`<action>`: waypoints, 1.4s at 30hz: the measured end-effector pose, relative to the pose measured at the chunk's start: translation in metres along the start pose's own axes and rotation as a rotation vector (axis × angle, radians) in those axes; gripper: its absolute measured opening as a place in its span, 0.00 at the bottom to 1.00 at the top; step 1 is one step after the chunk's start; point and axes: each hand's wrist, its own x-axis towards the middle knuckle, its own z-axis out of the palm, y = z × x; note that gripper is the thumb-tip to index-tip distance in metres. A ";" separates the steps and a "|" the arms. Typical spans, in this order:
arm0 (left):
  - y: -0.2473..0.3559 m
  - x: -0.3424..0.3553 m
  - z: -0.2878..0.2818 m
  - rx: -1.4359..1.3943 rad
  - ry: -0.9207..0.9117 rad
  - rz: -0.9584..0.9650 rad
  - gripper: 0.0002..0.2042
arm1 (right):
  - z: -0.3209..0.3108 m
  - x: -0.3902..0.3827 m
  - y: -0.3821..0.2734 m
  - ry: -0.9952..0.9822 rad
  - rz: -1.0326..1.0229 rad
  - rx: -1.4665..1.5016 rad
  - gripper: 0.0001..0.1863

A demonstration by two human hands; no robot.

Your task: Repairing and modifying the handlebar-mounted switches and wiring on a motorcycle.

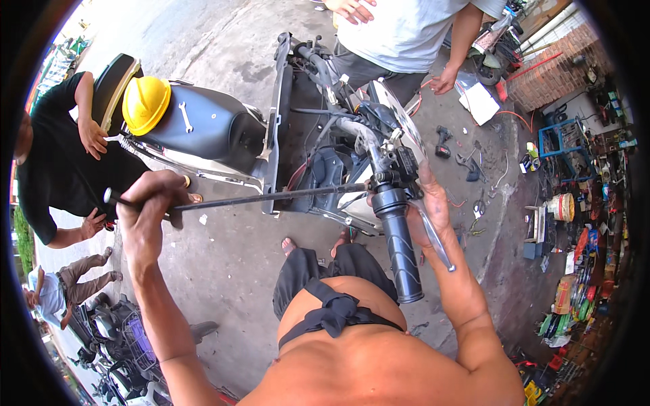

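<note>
My left hand (143,213) is closed round the crossbar of a long dark T-handle wrench (271,196). Its shaft runs level to the right, and the tip meets the scooter's handlebar beside the black switch housing (405,162). My right hand (433,206) is wrapped round the handlebar from the far right side, behind the silver brake lever (433,237); some of its fingers are hidden. The ribbed black grip (399,254) points toward me. Behind the handlebar the scooter's front is stripped of panels, with frame tubes and wires bare.
A yellow hard hat (145,105) and an open-ended wrench (185,117) lie on the scooter seat (203,125). One person in black stands left, another in white beyond the scooter. A cordless drill (443,142) and tools lie on the ground at right, near cluttered shelves.
</note>
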 end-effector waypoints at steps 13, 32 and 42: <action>0.049 -0.003 0.000 0.454 -0.209 0.365 0.11 | 0.004 0.003 0.001 -0.008 0.021 -0.004 0.36; -0.003 -0.005 0.012 0.295 0.263 0.217 0.10 | 0.021 -0.006 -0.006 0.044 0.084 0.012 0.23; -0.014 0.046 0.084 -1.102 0.764 0.550 0.24 | 0.018 -0.005 -0.002 0.104 0.043 -0.062 0.29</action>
